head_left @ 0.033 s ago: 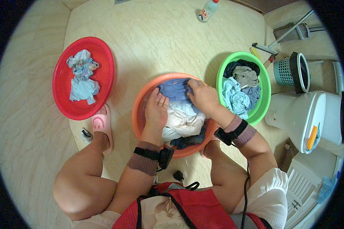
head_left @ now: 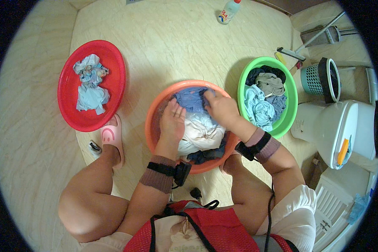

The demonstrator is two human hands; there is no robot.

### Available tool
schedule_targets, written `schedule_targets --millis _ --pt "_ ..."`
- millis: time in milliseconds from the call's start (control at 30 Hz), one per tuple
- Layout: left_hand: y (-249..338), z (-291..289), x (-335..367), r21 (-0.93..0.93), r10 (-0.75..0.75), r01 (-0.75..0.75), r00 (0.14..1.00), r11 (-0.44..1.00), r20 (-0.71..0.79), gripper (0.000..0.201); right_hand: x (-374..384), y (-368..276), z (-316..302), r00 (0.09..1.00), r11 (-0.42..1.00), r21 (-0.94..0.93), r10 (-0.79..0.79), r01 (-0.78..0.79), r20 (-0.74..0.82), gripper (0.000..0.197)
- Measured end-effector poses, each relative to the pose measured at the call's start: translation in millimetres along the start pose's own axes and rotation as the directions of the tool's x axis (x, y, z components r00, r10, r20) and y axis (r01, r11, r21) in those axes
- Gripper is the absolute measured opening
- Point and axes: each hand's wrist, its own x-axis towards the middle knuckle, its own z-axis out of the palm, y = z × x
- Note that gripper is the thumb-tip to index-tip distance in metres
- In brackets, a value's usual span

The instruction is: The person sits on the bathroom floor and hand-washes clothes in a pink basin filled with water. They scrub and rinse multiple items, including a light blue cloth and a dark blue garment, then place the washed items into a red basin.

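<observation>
An orange basin (head_left: 152, 138) stands on the floor in front of me with wet laundry in it. My left hand (head_left: 172, 122) is at its left side, palm partly showing, fingers curled at the left edge of a blue garment (head_left: 191, 100). Opposite it, my right hand (head_left: 220, 108) grips the right end of that garment, its fingertips slightly blurred. Below the blue cloth lies a cream-white garment (head_left: 202, 135), with suds or pale wet cloth between them. Dark clothing (head_left: 210, 155) shows at the basin's near side.
A red basin (head_left: 67, 109) holding pale blue clothes is at the left. At the right, a green basin (head_left: 293, 105) holds several garments. Beyond are a bottle (head_left: 229, 11), a squeegee (head_left: 292, 53), a teal basket (head_left: 311, 79) and a toilet (head_left: 342, 130).
My right hand has shifted slightly to the left with the blue cloth. The left hand has barely moved.
</observation>
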Motion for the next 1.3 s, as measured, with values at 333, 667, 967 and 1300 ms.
schedule_targets --millis 333,667,967,1300 --pt "-8.3 -11.4 4.1 0.005 -0.109 0.109 0.994 0.994 -0.008 0.044 34.7 -7.9 43.2 0.919 0.993 -0.053 -0.077 0.105 0.388 0.028" --pt "16.1 21.5 -31.4 0.109 -0.136 0.101 0.914 0.989 0.382 0.037 -31.3 -70.4 -12.2 0.953 0.766 0.568 -0.250 0.302 -0.170 0.039" --pt "-10.3 11.4 -24.8 0.077 -0.301 0.295 0.950 0.952 0.085 0.033 10.3 -67.1 -38.8 0.973 0.896 0.381 -0.191 0.228 -0.132 0.027" --pt "-16.5 13.2 -29.1 0.056 -0.200 0.193 0.965 0.980 0.169 0.029 -6.4 -51.4 -13.6 0.987 0.816 0.563 -0.052 0.129 -0.151 0.027"
